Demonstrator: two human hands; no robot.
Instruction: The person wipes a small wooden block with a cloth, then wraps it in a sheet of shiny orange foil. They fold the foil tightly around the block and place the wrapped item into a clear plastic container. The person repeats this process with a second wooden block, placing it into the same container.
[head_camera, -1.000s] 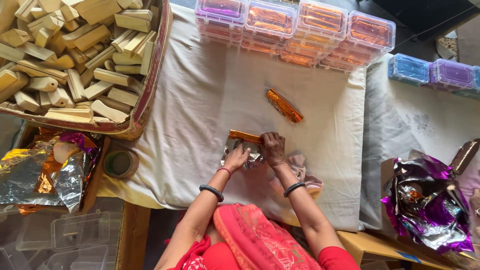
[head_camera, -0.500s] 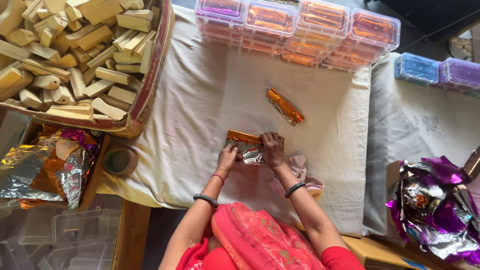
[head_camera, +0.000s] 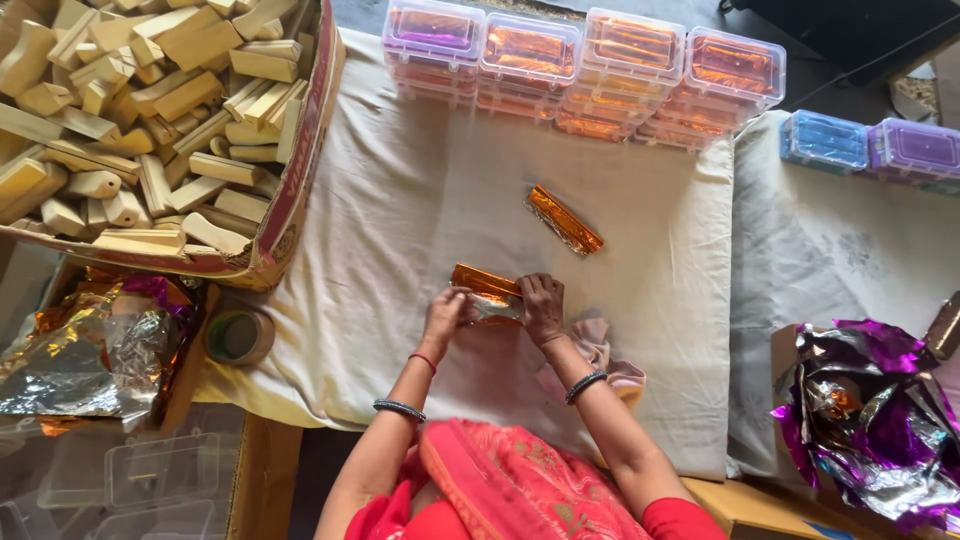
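Step in hand, by the look of it: wrapping a small block in orange foil (head_camera: 487, 290) on the white cloth (head_camera: 400, 220), mid-fold. Both hands are down on the piece, which lies at the cloth's near-centre, just ahead of the person. Left hand (head_camera: 447, 312) is curled, fingers pinching the silver underside of the foil at its left end, so closed on the foil, not flat. Right hand (head_camera: 541, 305) rests over the right end w/ fingers bent, pressing and gripping the foil edge; how tight, can't tell. Next move prob calls for holding the block steady w/ one hand while the other tucks the loose flap, since foil creases easily & may tear if tugged. A finished wrapped bar (head_camera: 564, 220) lies apart, further up the cloth. Cardboard box of wooden blocks (head_camera: 150, 110) sits upper left; stacked clear plastic boxes (head_camera: 585, 70) along the far edge; tape roll (head_camera: 238, 336) near the left cloth edge; purple foil heap (head_camera: 870, 420) at right.
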